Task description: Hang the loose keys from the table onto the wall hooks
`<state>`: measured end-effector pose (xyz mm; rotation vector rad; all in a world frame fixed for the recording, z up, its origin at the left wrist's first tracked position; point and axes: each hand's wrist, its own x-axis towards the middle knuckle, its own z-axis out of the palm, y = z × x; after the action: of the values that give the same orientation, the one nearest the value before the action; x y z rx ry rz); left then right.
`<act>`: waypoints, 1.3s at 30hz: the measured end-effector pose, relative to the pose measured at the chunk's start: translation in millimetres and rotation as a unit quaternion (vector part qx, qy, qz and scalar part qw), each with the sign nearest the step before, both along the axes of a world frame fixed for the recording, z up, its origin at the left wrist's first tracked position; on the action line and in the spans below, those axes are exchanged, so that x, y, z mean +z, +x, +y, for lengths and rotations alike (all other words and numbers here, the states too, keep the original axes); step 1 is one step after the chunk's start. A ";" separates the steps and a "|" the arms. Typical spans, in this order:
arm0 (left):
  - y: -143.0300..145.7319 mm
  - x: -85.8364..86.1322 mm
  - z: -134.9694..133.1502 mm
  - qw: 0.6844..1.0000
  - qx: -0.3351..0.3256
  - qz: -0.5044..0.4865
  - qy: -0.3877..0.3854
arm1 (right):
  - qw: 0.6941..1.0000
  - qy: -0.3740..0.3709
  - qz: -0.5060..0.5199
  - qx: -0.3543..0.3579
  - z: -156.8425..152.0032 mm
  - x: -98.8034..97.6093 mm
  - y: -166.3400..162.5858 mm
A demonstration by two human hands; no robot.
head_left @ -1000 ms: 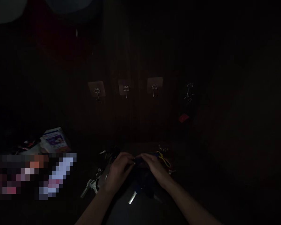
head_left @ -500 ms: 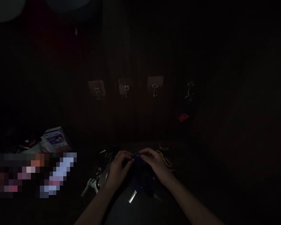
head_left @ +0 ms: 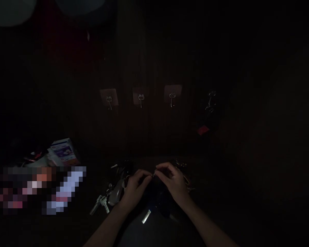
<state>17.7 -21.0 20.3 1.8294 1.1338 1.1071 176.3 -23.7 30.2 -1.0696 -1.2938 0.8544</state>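
Note:
My left hand (head_left: pixel 136 190) and my right hand (head_left: pixel 173 181) meet at their fingertips, both pinching a small metal key ring (head_left: pixel 152 175). Below them lies a dark blue key bundle (head_left: pixel 157 200), with a bright metal key (head_left: pixel 146 216) sticking out toward me. A bunch of silver keys (head_left: pixel 100 204) lies left of my left hand. A yellow cord (head_left: pixel 186 179) lies just beyond my right hand. The dim light hides most details of the surface and the bundle.
Several adhesive wall hooks (head_left: pixel 108 99) are in a row on the dark wooden wall ahead, and a dark hook (head_left: pixel 210 101) hangs further right above a red tag (head_left: pixel 203 130). A printed box (head_left: pixel 64 151) stands at the left beside a pixelated, unreadable patch (head_left: pixel 41 190).
My hands have parted slightly, with the fingertips now pinching the small ring. The dark blue bundle sits lower between them, and the view has shifted slightly.

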 end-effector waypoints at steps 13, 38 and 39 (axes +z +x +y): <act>8.0 13.3 -3.6 0.970 -0.021 -0.152 -0.186 | 0.996 -0.052 0.016 0.075 0.3 4.8 2.2; 4.0 4.8 -5.9 0.926 -0.186 -0.210 -0.253 | 0.993 -0.086 0.078 0.028 4.0 1.0 2.2; 4.4 4.7 -6.3 0.914 -0.201 -0.233 -0.265 | 0.992 -0.093 0.081 0.017 4.6 0.0 2.5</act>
<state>22.1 -27.3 25.0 1.2059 0.6448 0.8220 178.8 -19.0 30.2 -1.1020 -1.1162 1.0822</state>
